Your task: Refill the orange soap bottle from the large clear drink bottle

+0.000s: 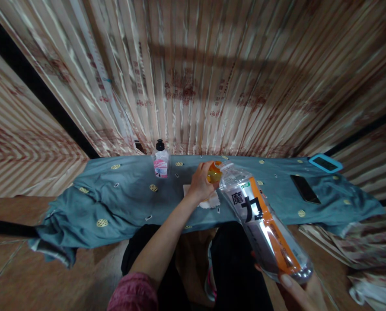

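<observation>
My left hand (200, 182) is closed around a small amber see-through cup (214, 173) above the middle of the cloth-covered surface. At the cup's side is the open mouth of a large clear plastic bottle (260, 220) with a silver and orange label. It is tilted, its neck towards the cup and its base towards me. My right hand (298, 289) grips this bottle near the base, with part of the fingers hidden behind it. Any liquid inside is hard to make out. Below my left hand lies a white cloth or tissue (211, 201), partly covered by the hand.
A blue-green patterned cloth (131, 203) covers the narrow table. A clear pump-type bottle with pink label and black cap (161, 167) stands left. On the right lie a dark phone (305, 189) and a blue-framed device (325, 163). Striped curtains (186, 77) hang close behind.
</observation>
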A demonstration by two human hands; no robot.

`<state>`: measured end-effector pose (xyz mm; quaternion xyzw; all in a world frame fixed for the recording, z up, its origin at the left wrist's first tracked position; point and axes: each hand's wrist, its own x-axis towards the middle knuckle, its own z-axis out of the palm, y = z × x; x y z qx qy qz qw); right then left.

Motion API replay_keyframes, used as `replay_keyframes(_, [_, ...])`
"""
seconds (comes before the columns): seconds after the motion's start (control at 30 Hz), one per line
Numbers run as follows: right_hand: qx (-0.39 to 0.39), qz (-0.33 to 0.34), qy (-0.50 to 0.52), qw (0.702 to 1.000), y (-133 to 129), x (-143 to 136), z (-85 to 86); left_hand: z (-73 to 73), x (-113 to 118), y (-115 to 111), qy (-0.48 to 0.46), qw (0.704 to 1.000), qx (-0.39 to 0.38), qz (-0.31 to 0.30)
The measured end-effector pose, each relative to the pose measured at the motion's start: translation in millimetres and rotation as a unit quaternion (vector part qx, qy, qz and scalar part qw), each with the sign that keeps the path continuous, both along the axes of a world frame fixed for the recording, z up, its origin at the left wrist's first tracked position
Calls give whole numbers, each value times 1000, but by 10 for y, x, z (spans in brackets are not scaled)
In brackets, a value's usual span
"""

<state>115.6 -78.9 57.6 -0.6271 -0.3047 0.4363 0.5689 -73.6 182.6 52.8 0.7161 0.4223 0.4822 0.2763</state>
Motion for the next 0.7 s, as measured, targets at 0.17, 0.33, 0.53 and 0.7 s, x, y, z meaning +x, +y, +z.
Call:
replay_keyframes(0.17, [6, -13, 6, 1000, 17, -72, 50, -36, 8, 15, 2, 1000, 5, 4])
replay_keyframes(0.33, [21, -10, 6, 1000, 17, -60, -10, -40, 12, 20, 3, 1000, 16, 8])
replay_keyframes(0.53, [22, 2, 28, 999, 5, -19, -68, -37, 11, 22, 15, 1000, 20, 17])
replay_keyframes(0.7, [36, 7, 13, 999, -3, 5, -84, -51, 3, 35, 21, 999, 27, 20])
